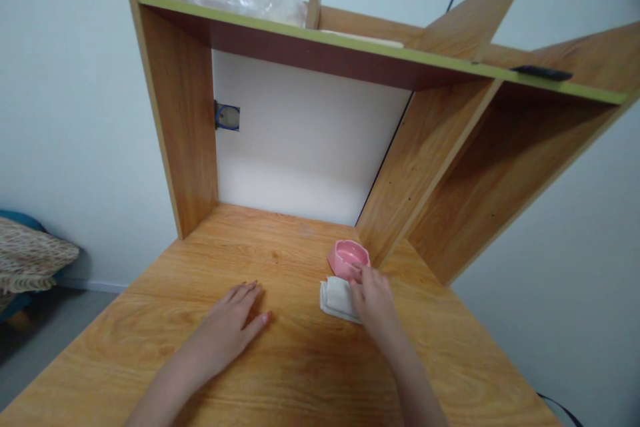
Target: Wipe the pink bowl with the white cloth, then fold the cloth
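Note:
A small pink bowl (345, 269) with an angular rim rests on the wooden desk, near the foot of the upright divider. My right hand (374, 297) is at its near right rim, fingertips over the edge and thumb lower down outside, apparently pinching it. Just in front of the bowl lies a folded whitish cloth (339, 298), its right end partly hidden by that hand. Further left, my left hand (231, 320) lies flat on the desk with fingers spread, holding nothing.
A wooden shelf (300, 33) spans above the desk (280, 373), carrying a clear plastic bag (250, 0) and a dark flat object (543, 73). The divider (425, 167) rises behind the bowl. A wall socket box (228, 117) shows at back left. A patterned cloth (33, 253) covers something at far left.

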`<move>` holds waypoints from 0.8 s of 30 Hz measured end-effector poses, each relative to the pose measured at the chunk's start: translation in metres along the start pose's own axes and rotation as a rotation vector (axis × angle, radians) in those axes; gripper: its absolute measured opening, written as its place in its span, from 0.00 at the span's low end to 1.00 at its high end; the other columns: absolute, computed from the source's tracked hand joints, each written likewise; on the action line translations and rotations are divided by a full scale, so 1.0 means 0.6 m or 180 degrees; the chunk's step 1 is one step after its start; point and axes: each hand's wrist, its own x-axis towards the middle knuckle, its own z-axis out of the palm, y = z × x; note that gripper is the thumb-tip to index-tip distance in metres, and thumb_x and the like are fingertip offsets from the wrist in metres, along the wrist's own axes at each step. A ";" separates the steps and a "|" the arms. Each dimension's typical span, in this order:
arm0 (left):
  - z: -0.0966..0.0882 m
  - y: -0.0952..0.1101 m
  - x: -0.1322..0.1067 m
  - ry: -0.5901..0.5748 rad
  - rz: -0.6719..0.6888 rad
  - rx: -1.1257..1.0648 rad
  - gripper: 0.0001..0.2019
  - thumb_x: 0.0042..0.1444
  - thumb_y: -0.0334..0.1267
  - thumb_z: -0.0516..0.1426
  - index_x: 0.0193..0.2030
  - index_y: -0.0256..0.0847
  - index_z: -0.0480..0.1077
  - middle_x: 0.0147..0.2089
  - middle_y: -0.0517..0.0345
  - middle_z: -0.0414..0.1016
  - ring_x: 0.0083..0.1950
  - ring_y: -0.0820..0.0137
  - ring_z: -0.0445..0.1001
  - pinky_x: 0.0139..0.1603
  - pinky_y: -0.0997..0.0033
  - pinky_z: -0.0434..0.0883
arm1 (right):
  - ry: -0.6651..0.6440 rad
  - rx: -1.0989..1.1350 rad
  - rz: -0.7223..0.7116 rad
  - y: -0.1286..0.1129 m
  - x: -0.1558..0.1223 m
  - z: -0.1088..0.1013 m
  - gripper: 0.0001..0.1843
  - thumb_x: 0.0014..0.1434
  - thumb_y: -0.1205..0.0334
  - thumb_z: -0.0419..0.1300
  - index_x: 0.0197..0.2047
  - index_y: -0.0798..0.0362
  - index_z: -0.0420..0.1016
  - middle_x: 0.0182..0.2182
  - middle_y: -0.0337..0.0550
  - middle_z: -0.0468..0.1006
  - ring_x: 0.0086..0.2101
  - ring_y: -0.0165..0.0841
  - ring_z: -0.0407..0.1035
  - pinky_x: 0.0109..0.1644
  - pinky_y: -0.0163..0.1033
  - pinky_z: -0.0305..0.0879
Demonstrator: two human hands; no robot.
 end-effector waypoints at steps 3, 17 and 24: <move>-0.017 0.018 0.030 -0.0183 0.0193 0.0186 0.30 0.55 0.53 0.47 0.59 0.34 0.58 0.62 0.44 0.55 0.63 0.58 0.52 0.61 0.54 0.52 | -0.0326 0.0587 -0.0605 -0.058 0.015 0.023 0.20 0.59 0.64 0.42 0.51 0.60 0.63 0.46 0.52 0.70 0.49 0.38 0.61 0.52 0.44 0.58; 0.085 -0.035 0.122 -0.0473 0.0685 0.0383 0.24 0.60 0.36 0.39 0.62 0.32 0.51 0.64 0.45 0.50 0.65 0.66 0.46 0.62 0.56 0.49 | -0.1410 0.0892 -0.1034 -0.119 0.001 0.136 0.28 0.59 0.64 0.41 0.62 0.66 0.49 0.61 0.55 0.52 0.61 0.40 0.41 0.62 0.49 0.44; 0.096 -0.038 0.117 -0.0383 0.0635 0.0351 0.24 0.59 0.35 0.40 0.62 0.36 0.51 0.64 0.48 0.51 0.65 0.68 0.48 0.62 0.57 0.48 | -0.1260 0.0917 -0.0960 -0.118 -0.005 0.146 0.28 0.59 0.65 0.41 0.62 0.62 0.50 0.60 0.53 0.54 0.60 0.39 0.44 0.61 0.49 0.46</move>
